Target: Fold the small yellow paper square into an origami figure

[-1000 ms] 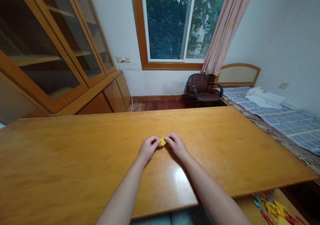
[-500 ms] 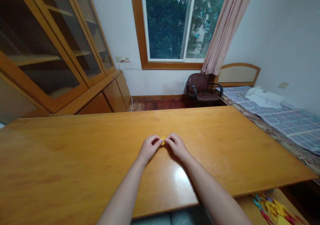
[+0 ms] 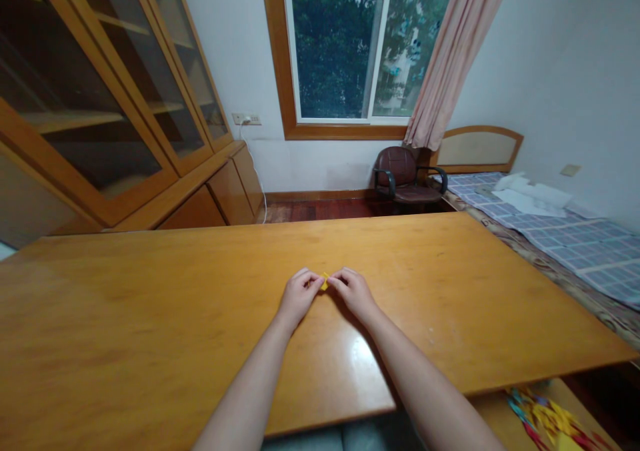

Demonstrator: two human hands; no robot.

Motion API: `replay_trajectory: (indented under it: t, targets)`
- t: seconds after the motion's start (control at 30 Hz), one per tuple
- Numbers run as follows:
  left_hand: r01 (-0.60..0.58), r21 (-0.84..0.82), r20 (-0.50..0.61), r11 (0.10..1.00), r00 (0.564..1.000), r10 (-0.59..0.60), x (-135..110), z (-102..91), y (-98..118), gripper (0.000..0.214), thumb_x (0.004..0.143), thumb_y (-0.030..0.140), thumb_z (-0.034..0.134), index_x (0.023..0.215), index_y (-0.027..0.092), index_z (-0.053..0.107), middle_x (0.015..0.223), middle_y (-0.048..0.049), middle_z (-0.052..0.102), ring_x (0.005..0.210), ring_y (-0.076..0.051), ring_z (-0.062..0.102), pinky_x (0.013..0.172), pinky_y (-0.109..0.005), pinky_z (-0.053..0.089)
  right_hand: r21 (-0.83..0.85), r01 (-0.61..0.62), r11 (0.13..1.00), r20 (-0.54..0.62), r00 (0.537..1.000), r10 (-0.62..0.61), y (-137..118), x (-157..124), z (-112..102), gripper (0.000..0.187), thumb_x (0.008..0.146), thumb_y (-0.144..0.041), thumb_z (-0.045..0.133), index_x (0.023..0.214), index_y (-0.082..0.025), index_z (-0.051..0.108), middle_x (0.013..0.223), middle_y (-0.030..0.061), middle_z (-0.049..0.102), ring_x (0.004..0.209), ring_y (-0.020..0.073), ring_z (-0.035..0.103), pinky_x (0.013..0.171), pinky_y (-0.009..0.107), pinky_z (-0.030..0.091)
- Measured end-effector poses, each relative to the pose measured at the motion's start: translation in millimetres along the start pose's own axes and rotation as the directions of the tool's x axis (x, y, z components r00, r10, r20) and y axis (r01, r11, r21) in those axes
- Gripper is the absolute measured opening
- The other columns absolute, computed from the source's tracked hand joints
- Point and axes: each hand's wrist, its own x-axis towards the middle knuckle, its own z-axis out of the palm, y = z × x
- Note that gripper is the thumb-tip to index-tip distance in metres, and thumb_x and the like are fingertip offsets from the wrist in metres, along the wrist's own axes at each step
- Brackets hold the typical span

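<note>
A small yellow piece of paper (image 3: 325, 282) is pinched between both hands just above the wooden table (image 3: 150, 317). My left hand (image 3: 298, 295) grips its left edge with curled fingers. My right hand (image 3: 353, 291) grips its right edge the same way. Only a sliver of the yellow paper shows between the fingertips; the rest is hidden by my fingers.
A pile of colourful paper pieces (image 3: 545, 417) lies on a lower surface at the bottom right. A dark red armchair (image 3: 406, 179) stands under the window, a bed (image 3: 565, 237) runs along the right wall, and glass-door cabinets (image 3: 100, 104) fill the left.
The hands have drawn closer together around the yellow paper, so less of it shows now than a second ago. The arms have stayed in place.
</note>
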Motion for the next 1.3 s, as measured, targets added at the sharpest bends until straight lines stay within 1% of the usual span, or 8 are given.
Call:
replay_trajectory:
  t: [0.13,0.23,0.4,0.67,0.83,0.97,1.2,1.3]
  targets:
    - [0.001,0.016,-0.009,1.000,1.000,-0.001,0.1,0.6,-1.0,0.028,0.084,0.039,0.057,0.066,0.019,0.066,0.066,-0.0004,0.054,0.065,-0.015,0.051,0.063,-0.025,0.038,-0.027,0.028,0.999,0.006,1.000,-0.028,2.1,0.0,0.4,0.018,0.090,-0.024,0.058,0.076,-0.019,0.067,0.077,0.0025,0.065,0.077,0.0163,0.060,0.073,0.027,0.043]
    - [0.010,0.025,-0.006,1.000,1.000,-0.010,0.6,1.6,-3.3,0.027,0.082,0.037,0.058,0.064,0.019,0.066,0.065,-0.0003,0.053,0.064,-0.015,0.050,0.062,-0.026,0.038,-0.076,0.041,0.996,0.005,0.999,-0.041,4.2,-0.3,1.7,0.019,0.090,-0.022,0.057,0.074,-0.019,0.064,0.075,0.0024,0.063,0.075,0.0163,0.058,0.071,0.027,0.041]
    - [0.019,0.033,0.008,0.999,1.000,-0.019,1.4,3.1,-5.7,0.027,0.082,0.038,0.057,0.064,0.019,0.066,0.065,-0.0010,0.054,0.065,-0.015,0.051,0.062,-0.026,0.038,-0.139,0.062,0.988,-0.001,0.998,-0.063,6.7,-0.6,4.3,0.020,0.092,-0.022,0.054,0.073,-0.019,0.061,0.075,0.0026,0.060,0.076,0.0166,0.055,0.071,0.027,0.040]
    - [0.031,-0.007,-0.033,0.999,0.999,-0.031,0.4,1.0,-7.8,0.029,0.083,0.041,0.057,0.065,0.019,0.064,0.065,0.0003,0.053,0.064,-0.015,0.050,0.062,-0.026,0.038,-0.065,0.046,0.997,-0.002,0.999,-0.047,3.6,-0.5,2.0,0.017,0.091,-0.029,0.058,0.079,-0.020,0.067,0.079,0.0032,0.064,0.078,0.0172,0.059,0.073,0.028,0.043]
    - [0.031,-0.018,-0.036,0.999,0.999,-0.032,0.5,0.8,-7.5,0.028,0.082,0.040,0.058,0.065,0.019,0.065,0.065,0.0002,0.054,0.064,-0.015,0.050,0.062,-0.026,0.038,-0.035,0.059,0.998,-0.021,0.998,-0.060,5.4,-1.3,0.5,0.015,0.090,-0.026,0.059,0.078,-0.020,0.066,0.077,0.0025,0.063,0.076,0.0165,0.058,0.071,0.027,0.042]
    - [0.039,-0.023,-0.024,0.999,0.999,-0.040,0.8,1.3,-7.5,0.025,0.082,0.038,0.059,0.066,0.019,0.066,0.066,-0.0003,0.055,0.065,-0.015,0.051,0.063,-0.026,0.038,-0.049,0.067,0.997,-0.033,0.997,-0.068,6.2,-1.2,0.8,0.016,0.090,-0.023,0.058,0.076,-0.019,0.064,0.077,0.0023,0.063,0.075,0.0163,0.058,0.071,0.026,0.042]
    - [0.006,-0.012,-0.009,1.000,1.000,-0.006,0.9,0.0,-9.5,0.024,0.083,0.036,0.059,0.068,0.019,0.067,0.068,-0.0009,0.055,0.067,-0.015,0.052,0.064,-0.026,0.040,-0.065,0.056,0.996,-0.005,0.998,-0.057,1.6,-1.0,-1.1,0.015,0.089,-0.021,0.059,0.076,-0.019,0.065,0.077,0.0028,0.062,0.076,0.0163,0.059,0.071,0.026,0.042]
    - [-0.013,0.000,-0.025,1.000,1.000,0.013,0.8,0.0,-10.5,0.022,0.081,0.038,0.063,0.073,0.019,0.069,0.071,-0.0012,0.053,0.070,-0.016,0.052,0.066,-0.027,0.041,-0.062,0.068,0.996,0.015,0.998,-0.067,2.6,-1.7,-0.3,0.014,0.089,-0.020,0.059,0.078,-0.019,0.066,0.077,0.0026,0.062,0.077,0.0161,0.059,0.072,0.026,0.042]
